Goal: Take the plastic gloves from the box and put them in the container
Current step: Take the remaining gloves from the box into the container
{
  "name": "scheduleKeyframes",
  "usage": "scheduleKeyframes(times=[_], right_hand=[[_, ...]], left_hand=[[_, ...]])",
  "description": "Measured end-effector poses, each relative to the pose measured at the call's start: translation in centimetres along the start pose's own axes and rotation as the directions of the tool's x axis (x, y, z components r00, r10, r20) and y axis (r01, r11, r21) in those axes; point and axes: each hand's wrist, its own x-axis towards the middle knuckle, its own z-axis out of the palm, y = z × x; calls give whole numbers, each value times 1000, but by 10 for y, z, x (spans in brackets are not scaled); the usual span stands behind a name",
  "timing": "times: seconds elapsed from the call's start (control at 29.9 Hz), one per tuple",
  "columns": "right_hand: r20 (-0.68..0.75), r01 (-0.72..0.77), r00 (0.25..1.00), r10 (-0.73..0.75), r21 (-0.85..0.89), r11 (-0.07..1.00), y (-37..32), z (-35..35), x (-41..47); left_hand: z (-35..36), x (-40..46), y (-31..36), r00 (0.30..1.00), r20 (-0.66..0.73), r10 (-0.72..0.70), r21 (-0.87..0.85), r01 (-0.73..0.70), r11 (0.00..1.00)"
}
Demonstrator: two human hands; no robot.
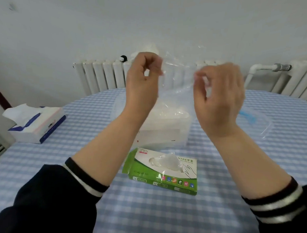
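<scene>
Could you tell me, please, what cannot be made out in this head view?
- Clear glove: transparent and motion-blurred, so its outline is unclear; only the pinching grip of the left hand and right hand is certain.
- Container: the left forearm and the glove hide its contents.
- Green glove box: the print is too small to read fully.
- Clear lid: faint against the tablecloth.

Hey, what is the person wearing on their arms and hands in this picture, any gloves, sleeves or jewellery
Both hands, the left hand and right hand, are bare: no gloves, rings or watch visible. The forearms are uncovered, with dark navy sleeves pushed up. Each sleeve ends in a ribbed cuff with black and white stripes, seen on the left cuff and right cuff.
</scene>
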Motion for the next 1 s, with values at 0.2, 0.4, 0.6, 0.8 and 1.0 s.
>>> scheduleKeyframes(times=[0.2, 0.4, 0.6, 0.8, 1.0], right_hand=[[665, 24, 743, 72, -135, 991, 14, 54, -12], [979, -367, -157, 127, -178, 913, 3, 79, -8], [930, -243, -338, 142, -232, 942, 4, 83, -17], [935, -200, -332, 125, -199, 959, 2, 85, -20], [971, -196, -197, 139, -177, 964, 11, 89, -26]], left_hand=[[-29, 32, -57, 976, 115, -186, 552, 93, 829], [-45, 28, -81, 911, 217, -351, 790, 48, 611], [-55, 29, -91, 864, 367, -344, 917, -273, 292], [-54, 24, -63, 829, 556, -63, 698, -424, 577], [-48, 7, -57, 569, 574, -589, 809, -285, 514]])
